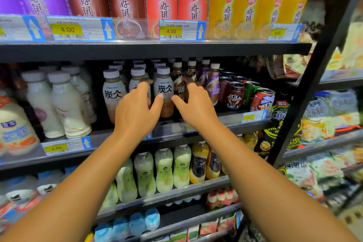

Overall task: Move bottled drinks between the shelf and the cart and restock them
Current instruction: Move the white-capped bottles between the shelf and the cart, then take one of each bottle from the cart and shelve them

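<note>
On the middle shelf (196, 124) stand three white-capped Tanding milk-tea bottles; the left one (114, 92) and the right one (164, 88) are free. My left hand (137, 108) wraps the middle Tanding bottle (137, 73), fingers over its front, thumb spread toward the right one. My right hand (194, 104) curls round a brown Nescafe bottle (178, 86), thumb on its left side, fingers between it and the purple Nescafe bottle (213, 86). Both bottles stand on the shelf. No cart is in view.
White milk bottles (66, 104) fill the shelf's left part, cartoon-printed cans (235, 94) its right. Porridge cups (161, 2) line the shelf above. Green and yellow drink bottles (164, 169) stand one shelf below. A black upright (314, 65) separates snack shelves at right.
</note>
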Available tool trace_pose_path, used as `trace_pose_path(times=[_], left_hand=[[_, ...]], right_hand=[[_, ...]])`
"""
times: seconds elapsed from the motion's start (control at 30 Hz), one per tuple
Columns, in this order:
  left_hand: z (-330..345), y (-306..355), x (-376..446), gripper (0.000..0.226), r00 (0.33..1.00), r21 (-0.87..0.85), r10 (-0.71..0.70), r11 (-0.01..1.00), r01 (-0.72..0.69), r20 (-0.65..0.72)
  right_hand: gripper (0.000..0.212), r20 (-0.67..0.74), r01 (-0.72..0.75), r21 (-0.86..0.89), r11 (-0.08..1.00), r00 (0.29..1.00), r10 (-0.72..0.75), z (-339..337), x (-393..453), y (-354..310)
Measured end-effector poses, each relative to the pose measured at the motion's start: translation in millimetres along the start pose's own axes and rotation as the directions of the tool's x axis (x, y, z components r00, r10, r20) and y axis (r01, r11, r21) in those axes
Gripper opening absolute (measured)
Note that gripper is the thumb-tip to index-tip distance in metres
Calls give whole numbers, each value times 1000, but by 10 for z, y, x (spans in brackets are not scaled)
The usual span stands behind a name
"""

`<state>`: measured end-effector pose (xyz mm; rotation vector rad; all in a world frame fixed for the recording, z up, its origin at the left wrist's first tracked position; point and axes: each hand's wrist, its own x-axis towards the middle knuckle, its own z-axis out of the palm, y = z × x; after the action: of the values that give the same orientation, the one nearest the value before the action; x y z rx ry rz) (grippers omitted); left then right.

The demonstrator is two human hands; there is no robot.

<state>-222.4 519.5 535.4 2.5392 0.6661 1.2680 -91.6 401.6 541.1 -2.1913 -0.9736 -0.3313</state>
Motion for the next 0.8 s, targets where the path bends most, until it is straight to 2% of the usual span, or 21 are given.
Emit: trace_pose_path(times=[0.07,0.13,0.27,0.47,0.57,0.67,0.8], left_hand=[[84,155,-84,40,988,-79,149,986,-146,42],[227,337,-161,47,960,-143,261,959,-246,103],[596,824,-412,57,883,-218,415,903,-371,216],[1362,1809,-1054,73,764,-255,521,853,-455,381],[1787,2327,-1507,78,671,-292,570,821,-491,474],[2211,2761,-2001,81,564,-326,591,799,-505,577],[2717,3213,-2688,81,366,-407,636,741,-534,679]], right_hand=[[59,-60,51,-108,993,996,-58,-92,-172,170],[68,-125,19,-140,990,991,-37,-203,-400,409],[75,-188,-167,-198,966,974,130,-503,-1023,1065],[70,-277,-423,-318,849,897,344,-1095,-2202,2103],[70,-300,-566,-363,740,823,482,-1401,-2805,2529],[71,-283,-689,-389,611,721,633,-1638,-3384,2942],[71,-305,-808,-379,452,570,763,-1809,-4174,3419]])
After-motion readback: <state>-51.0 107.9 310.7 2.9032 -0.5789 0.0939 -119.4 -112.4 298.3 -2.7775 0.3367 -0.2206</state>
